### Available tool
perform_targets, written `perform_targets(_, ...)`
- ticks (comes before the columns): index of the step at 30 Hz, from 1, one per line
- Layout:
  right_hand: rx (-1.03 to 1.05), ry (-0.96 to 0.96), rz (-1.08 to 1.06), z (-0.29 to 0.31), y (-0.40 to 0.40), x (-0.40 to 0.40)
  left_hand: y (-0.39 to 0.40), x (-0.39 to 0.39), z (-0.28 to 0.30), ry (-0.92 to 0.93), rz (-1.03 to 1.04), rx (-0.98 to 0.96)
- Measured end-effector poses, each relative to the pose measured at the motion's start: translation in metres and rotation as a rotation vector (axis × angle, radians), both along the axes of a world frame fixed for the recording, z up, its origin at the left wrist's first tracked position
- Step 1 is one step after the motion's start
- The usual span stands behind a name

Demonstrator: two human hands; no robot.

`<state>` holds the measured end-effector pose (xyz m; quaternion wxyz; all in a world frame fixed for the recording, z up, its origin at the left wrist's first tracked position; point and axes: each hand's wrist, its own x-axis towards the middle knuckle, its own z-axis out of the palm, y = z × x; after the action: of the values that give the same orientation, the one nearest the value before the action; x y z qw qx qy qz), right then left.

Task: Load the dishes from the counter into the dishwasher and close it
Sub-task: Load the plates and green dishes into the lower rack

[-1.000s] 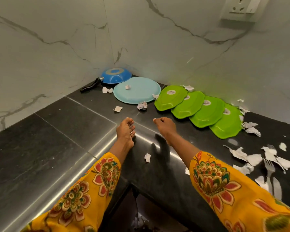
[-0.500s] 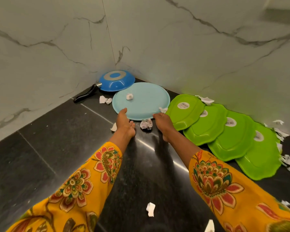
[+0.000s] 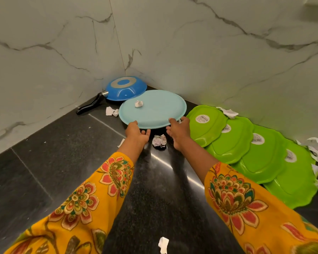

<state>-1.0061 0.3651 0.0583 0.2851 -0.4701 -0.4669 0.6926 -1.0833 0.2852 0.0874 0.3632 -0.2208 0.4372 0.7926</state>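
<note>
Both hands, left hand (image 3: 137,133) and right hand (image 3: 178,132), take a two-sided grip on the light-blue plate's (image 3: 154,110) near rim (paper scrap (image 3: 138,103) on top), likely to lift it level off the bench (image 3: 62,162).

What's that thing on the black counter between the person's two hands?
In the head view, a crumpled wad of paper lies on the dark stone counter between the left hand and right hand, just in front of the round light-blue plate.

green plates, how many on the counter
4, overlapping in a row along the right wall, upside down: first beside the light blue plate, second, third, fourth nearest the right edge.
</note>
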Motion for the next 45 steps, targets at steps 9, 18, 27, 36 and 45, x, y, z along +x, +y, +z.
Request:
perform_targets(9,-0.209,0.171,-0.001,0.026,-0.003,0.008,-0.012,0.014,-0.002,0.023,-0.048,0.121)
perform_targets(18,-0.201,0.304,-0.047,0.042,-0.017,0.023,-0.03,0.02,0.01,-0.002,-0.002,0.233)
perform_targets(27,-0.026,0.44,0.001,0.094,-0.032,0.056,-0.057,0.038,0.02,-0.008,0.067,0.297)
perform_targets(36,0.079,0.463,-0.109,0.131,-0.078,0.133,-0.1,0.092,0.031,0.008,-0.004,0.284)
perform_targets(45,0.123,0.447,-0.287,0.142,-0.13,0.25,-0.138,0.168,0.023,0.025,-0.197,0.354)
